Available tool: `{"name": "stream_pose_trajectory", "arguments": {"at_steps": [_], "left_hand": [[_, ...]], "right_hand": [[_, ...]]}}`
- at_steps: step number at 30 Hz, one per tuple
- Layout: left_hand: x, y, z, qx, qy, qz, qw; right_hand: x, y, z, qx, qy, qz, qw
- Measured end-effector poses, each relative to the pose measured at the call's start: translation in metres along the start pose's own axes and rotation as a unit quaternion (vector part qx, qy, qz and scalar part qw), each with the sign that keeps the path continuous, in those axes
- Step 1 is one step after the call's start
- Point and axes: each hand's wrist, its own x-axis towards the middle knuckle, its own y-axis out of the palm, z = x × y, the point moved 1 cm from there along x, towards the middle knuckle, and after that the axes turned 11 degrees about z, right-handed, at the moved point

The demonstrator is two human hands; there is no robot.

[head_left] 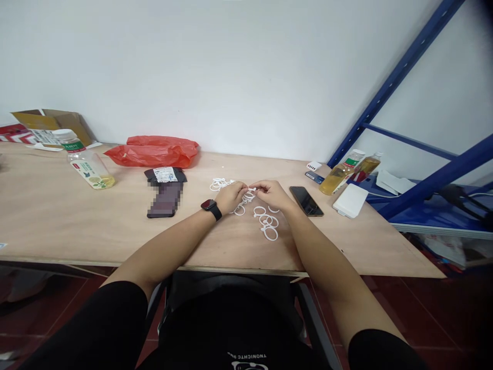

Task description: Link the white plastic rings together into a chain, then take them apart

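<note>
Over the middle of the table, my left hand and my right hand meet with fingertips pinched on a small white plastic ring. Part of that ring is covered by the fingers. A black watch sits on my left wrist. Beyond my left hand lies a pile of similar white rings, partly hidden by the hand. More loose white rings with small tabs lie flat just in front of my right hand, and another ring lies below my left fingers.
Left of my hands are a black packet, a red plastic bag, a bottle and an open carton. To the right lie a phone, a white case and a bottle, beside a blue metal frame.
</note>
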Motion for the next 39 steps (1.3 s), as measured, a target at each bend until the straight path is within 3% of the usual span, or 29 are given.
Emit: {"name": "stream_pose_trajectory", "arguments": {"at_steps": [9,16,20,25,27,32,36,39], "left_hand": [[-0.001,0.000,-0.002,-0.011,0.002,-0.007,1.000],[-0.002,0.001,-0.011,-0.004,0.011,0.021,1.000],[-0.002,0.004,-0.013,-0.017,0.011,0.026,0.999],[0.000,-0.001,-0.006,0.028,-0.021,-0.013,0.999],[0.000,-0.006,-0.001,0.084,-0.049,-0.020,0.995],[-0.002,-0.014,0.007,0.189,-0.125,0.030,0.974],[-0.002,-0.014,0.006,0.210,-0.131,0.070,0.966],[-0.002,-0.014,0.003,0.189,-0.109,0.054,0.974]], "right_hand": [[0.003,0.002,-0.005,0.034,0.003,-0.042,0.999],[0.004,0.008,0.001,-0.009,-0.001,-0.098,0.995],[0.006,0.011,0.001,-0.016,-0.016,-0.094,0.995],[0.006,0.002,-0.007,0.020,-0.011,-0.076,0.997],[0.003,-0.003,-0.010,-0.024,0.023,-0.036,0.999],[-0.004,-0.003,-0.014,-0.043,0.122,0.202,0.971],[-0.006,-0.001,-0.011,-0.074,0.141,0.247,0.956],[-0.005,-0.003,-0.009,-0.100,0.134,0.260,0.951]]}}
